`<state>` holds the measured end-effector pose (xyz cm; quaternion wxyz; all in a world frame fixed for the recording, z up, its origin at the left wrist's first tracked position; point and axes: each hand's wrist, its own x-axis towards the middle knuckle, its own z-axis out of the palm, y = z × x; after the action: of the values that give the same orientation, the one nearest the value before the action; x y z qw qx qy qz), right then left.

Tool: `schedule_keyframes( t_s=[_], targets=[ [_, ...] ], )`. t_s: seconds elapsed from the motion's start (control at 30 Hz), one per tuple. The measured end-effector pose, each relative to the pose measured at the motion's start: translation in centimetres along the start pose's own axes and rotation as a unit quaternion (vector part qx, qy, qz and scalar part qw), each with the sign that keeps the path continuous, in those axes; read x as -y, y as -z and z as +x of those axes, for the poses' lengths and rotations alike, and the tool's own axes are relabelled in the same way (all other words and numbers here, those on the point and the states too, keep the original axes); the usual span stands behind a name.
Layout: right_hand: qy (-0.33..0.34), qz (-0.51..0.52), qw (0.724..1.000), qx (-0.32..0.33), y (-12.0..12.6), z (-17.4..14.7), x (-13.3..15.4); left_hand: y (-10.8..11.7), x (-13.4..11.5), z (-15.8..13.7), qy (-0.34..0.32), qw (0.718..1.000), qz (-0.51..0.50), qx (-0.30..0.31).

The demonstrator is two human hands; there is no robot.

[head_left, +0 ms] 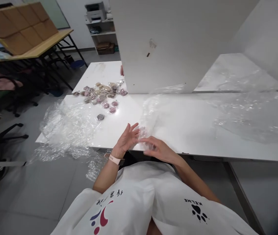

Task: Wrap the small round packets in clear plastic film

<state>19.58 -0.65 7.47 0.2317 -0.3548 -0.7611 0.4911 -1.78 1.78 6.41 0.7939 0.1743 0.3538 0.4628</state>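
My left hand [127,139], with a pale band on its wrist, is held palm up at the table's front edge, its fingers stretched and apart. Against its fingertips lies a crumpled clear plastic bag [143,132], shiny and faintly pinkish. From the other side my right hand [162,150] reaches over with bent fingers, index finger and thumb around the bag's near end. Whether anything is inside the plastic is too unclear to make out. Several small wrapped round pieces, pink and brown, form a pile [102,93] beyond my left hand; a dark one [100,117] sits apart.
A heap of clear plastic wrap [67,127] covers the left end of the white table [183,130] and hangs over its edge. More clear film [256,114] is spread at the right. A tall white panel [163,45] stands behind. An office chair [4,133] is at far left.
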Motion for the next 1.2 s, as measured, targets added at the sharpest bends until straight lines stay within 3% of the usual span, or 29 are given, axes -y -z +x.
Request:
schedule_keyframes(
  t_s=[0.07,0.1,0.17,0.23,0.27,0.4,0.53,0.57,0.63,0.73,0.8,0.87,1.0,1.13,1.2],
  targets=[
    [-0.022,0.022,0.996,0.079,0.4,-1.3,-1.0,0.5,0.0,0.6,0.046,0.998,-0.024,-0.019],
    [-0.049,0.046,0.996,0.059,0.9,-1.8,-1.6,0.6,0.2,0.8,0.064,0.997,-0.03,-0.015],
    [-0.125,0.123,0.981,-0.078,1.7,-2.4,-2.7,0.2,0.8,1.3,0.079,0.996,-0.031,0.022],
    [-0.182,0.224,0.935,-0.206,1.9,-2.1,-3.4,-1.1,1.6,1.6,0.074,0.995,-0.013,0.071],
    [-0.192,0.274,0.913,-0.234,1.8,-1.7,-3.6,-1.9,2.1,1.7,0.071,0.994,0.005,0.088],
    [-0.159,0.404,0.85,-0.299,2.0,0.6,-3.8,-4.1,2.7,1.9,0.033,0.991,0.085,0.097],
    [-0.118,0.427,0.773,-0.454,4.8,1.0,-4.3,-3.0,0.8,1.5,-0.071,0.992,0.104,0.009],
    [-0.119,0.412,0.768,-0.476,5.5,0.9,-4.4,-2.5,0.2,1.3,-0.096,0.99,0.106,-0.021],
    [-0.144,0.386,0.787,-0.459,6.1,0.9,-4.4,-2.1,-0.5,0.9,-0.12,0.983,0.122,-0.059],
    [-0.184,0.413,0.845,-0.287,4.8,1.7,-3.5,-2.8,0.3,0.7,-0.078,0.984,0.157,-0.019],
    [-0.167,0.428,0.86,-0.224,3.4,2.6,-2.7,-3.7,1.2,0.8,-0.045,0.985,0.165,0.013],
    [-0.124,0.417,0.849,-0.3,2.8,3.4,-2.2,-4.0,1.5,0.8,-0.045,0.983,0.176,-0.003],
    [-0.048,0.351,0.778,-0.519,4.9,3.0,-2.7,-2.6,-0.9,0.1,-0.149,0.968,0.174,-0.107],
    [-0.053,0.255,0.75,-0.608,8.2,0.7,-5.1,-0.1,-3.9,-1.3,-0.244,0.93,0.225,-0.158],
    [-0.092,0.178,0.769,-0.607,9.4,-0.8,-6.9,0.9,-4.4,-1.8,-0.23,0.903,0.314,-0.181]
  ],
)
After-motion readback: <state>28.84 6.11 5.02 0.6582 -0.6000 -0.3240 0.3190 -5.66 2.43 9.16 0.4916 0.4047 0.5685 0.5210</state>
